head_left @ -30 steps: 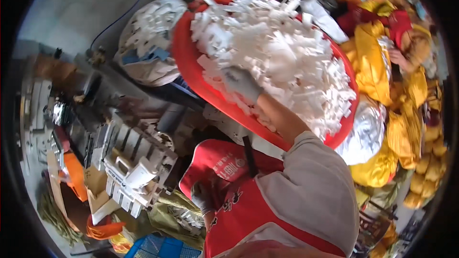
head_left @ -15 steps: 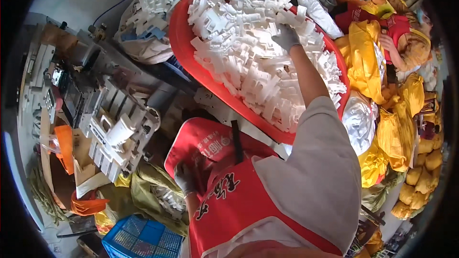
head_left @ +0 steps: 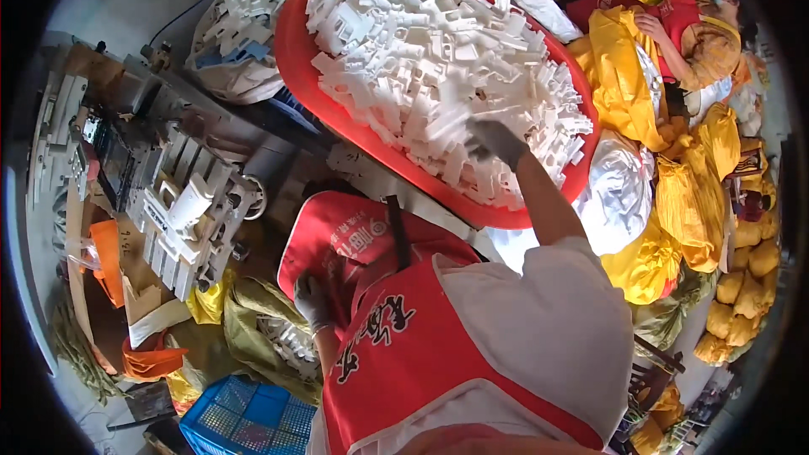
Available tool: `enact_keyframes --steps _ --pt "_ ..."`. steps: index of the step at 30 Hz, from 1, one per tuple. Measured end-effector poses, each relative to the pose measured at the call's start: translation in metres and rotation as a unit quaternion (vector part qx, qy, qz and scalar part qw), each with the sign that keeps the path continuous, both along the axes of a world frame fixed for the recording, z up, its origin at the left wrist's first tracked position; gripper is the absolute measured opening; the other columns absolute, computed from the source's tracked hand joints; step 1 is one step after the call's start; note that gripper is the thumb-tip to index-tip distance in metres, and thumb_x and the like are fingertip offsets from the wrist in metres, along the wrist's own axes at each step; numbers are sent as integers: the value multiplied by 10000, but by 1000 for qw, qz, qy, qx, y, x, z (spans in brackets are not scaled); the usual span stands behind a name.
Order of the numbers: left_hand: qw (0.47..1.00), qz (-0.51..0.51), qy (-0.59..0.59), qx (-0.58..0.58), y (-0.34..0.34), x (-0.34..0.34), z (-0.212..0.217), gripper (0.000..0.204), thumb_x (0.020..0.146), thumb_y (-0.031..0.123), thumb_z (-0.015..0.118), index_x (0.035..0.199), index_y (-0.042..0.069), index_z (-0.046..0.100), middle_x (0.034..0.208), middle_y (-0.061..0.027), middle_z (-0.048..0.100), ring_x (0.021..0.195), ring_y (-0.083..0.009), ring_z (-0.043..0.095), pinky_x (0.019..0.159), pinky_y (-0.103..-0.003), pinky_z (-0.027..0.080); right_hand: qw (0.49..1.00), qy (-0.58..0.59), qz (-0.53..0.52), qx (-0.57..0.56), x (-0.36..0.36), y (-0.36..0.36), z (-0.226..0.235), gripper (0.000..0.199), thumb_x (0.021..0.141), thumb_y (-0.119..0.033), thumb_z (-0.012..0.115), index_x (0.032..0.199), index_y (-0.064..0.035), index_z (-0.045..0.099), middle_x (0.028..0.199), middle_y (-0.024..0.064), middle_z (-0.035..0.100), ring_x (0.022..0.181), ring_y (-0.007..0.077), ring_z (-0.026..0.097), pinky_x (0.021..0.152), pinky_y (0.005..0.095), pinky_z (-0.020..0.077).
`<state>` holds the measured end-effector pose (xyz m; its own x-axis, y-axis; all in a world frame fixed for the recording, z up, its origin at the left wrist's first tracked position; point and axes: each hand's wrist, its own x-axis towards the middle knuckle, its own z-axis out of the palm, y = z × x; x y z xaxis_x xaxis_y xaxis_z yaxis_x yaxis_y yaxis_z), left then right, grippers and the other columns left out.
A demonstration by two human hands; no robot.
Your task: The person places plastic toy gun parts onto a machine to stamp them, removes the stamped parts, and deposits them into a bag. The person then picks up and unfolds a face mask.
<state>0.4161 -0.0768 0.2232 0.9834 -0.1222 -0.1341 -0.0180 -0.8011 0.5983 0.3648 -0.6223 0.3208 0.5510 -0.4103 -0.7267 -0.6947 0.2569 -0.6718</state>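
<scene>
My right hand point(head_left: 499, 141), in a grey glove, is above the near part of a heap of white plastic parts point(head_left: 404, 59). It is closed on one white plastic part point(head_left: 448, 122), blurred by motion, that sticks out to the left of the fingers. The heap fills a large red tub point(head_left: 297, 67). My left hand point(head_left: 313, 302), also gloved, lies against the side of my red apron point(head_left: 350, 240) with its fingers stretched out and nothing in it.
To the left stands a machine with a slatted metal bed point(head_left: 177, 232) carrying a white part. A white sack point(head_left: 232, 76) of similar parts is beyond it. A blue crate point(head_left: 244, 417) sits near my left side. At the right, a co-worker point(head_left: 704, 50) is among yellow sacks point(head_left: 624, 76).
My right hand has drawn back toward me from the middle of the heap, now with a white plastic part. My left hand has stayed at the apron. The whole view has shifted slightly.
</scene>
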Motion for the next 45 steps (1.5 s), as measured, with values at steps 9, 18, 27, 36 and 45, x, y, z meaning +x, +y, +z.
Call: enact_keyframes --steps 9,18,27,36,45 --pt "1000 14 -4 -10 -2 -2 0 283 910 178 513 1076 10 669 1065 -180 668 1001 -352 621 891 -426 479 794 -22 272 -542 4 14 6 243 852 -287 597 1021 -118 642 955 94 650 838 289 660 790 448 514" --pt "1000 7 5 -3 0 -6 0 304 917 201 514 1114 16 656 1092 -184 662 1015 -351 618 899 -431 476 506 -76 506 -695 55 -10 -49 314 883 -140 495 1155 -230 625 1195 -23 553 1141 238 510 874 358 474" --pt "1000 -13 -22 4 -4 -4 2 287 904 199 524 1070 14 667 1072 -178 664 987 -352 621 876 -434 482 972 -234 29 7 -6 -26 -26 403 987 -412 488 1190 -73 570 1016 64 636 865 206 650 756 342 534" --pt "998 -49 -9 24 -4 10 -4 282 899 186 516 1060 16 673 1048 -174 668 974 -345 621 865 -433 483 855 -335 -237 317 -35 1 -47 566 972 -549 438 1228 -56 545 1003 118 625 851 272 605 779 390 513" --pt "999 38 -25 25 9 -4 -4 281 901 185 523 1071 18 671 1067 -177 664 985 -350 621 872 -426 483 882 -407 -84 221 6 30 -34 469 1029 -384 406 1277 1 505 1137 132 604 1034 249 582 930 376 466"
